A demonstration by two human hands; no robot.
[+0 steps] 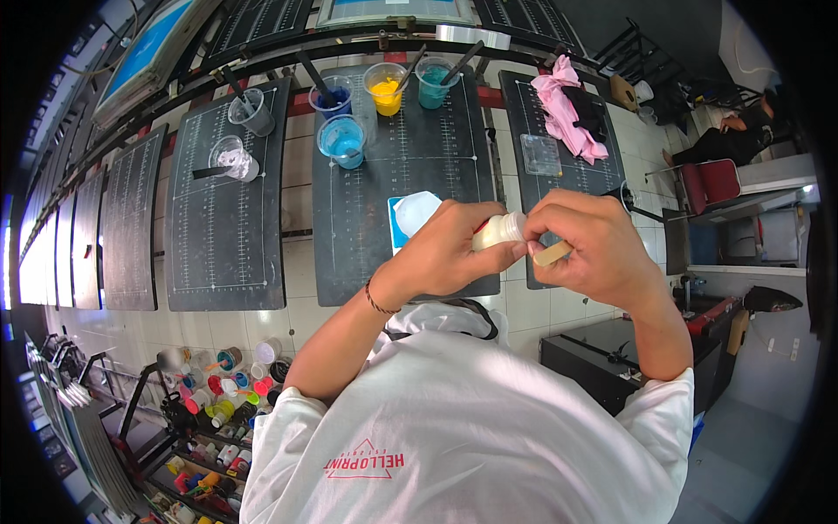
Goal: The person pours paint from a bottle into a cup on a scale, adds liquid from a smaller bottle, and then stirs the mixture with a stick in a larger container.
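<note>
My left hand [449, 249] is wrapped round a small cream-coloured bottle [497, 232] with a ribbed white neck, tilted toward the right. At the bottle's mouth, the fingertips of my right hand [602, 240] are pinched together. A short, flat, pale yellow stick [552, 254] pokes out between those right-hand fingers. What else they may hold at the mouth is hidden. Beneath my left hand lies a flat blue-edged item [397, 236] with a white piece [415, 212] on top, partly covered by the hand.
Cups of yellow ink [385, 92], teal ink [432, 86], dark blue ink [331, 99] and light blue ink [341, 142] stand on the black board [393, 188]. Grey [252, 113] and white [236, 161] cups are left. Pink cloth [566, 109] lies right; a person [738, 131] sits beyond.
</note>
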